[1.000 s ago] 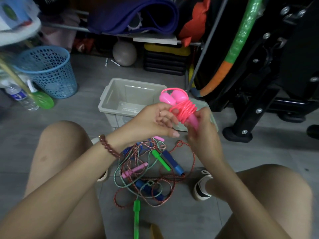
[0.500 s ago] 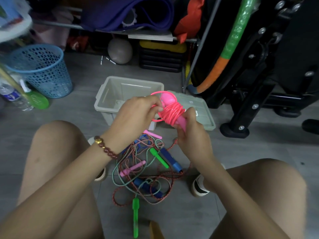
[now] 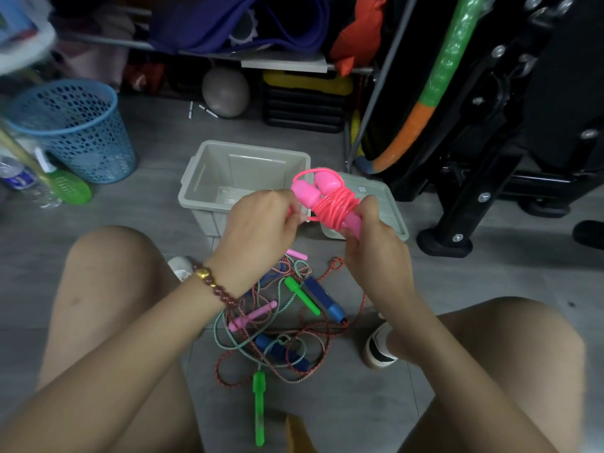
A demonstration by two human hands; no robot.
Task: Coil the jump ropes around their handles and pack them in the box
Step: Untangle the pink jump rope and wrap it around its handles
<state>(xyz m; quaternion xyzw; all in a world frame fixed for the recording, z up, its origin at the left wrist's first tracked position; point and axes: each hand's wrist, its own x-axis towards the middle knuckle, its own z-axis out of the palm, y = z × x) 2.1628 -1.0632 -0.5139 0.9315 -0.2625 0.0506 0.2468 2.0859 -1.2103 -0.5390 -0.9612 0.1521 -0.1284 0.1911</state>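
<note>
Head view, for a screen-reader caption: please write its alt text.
A pink jump rope, coiled around its handles, is held by both hands: the right hand grips the handles, the left hand pinches the cord. An open grey box stands behind; tangled ropes lie below.

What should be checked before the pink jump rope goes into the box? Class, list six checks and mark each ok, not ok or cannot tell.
1. Coil: ok; the pink jump rope is wound round its handles.
2. Loose end secured: cannot tell; the left hand pinches a strand beside the coil.
3. Hold on the bundle: ok; the right hand grips the handles' lower ends.
4. Access: ok; the box is open, its lid beside it.
5. Room inside: ok; no rope shows in the box.
6. Remaining work: not ok; the other ropes lie tangled on the floor.
</note>
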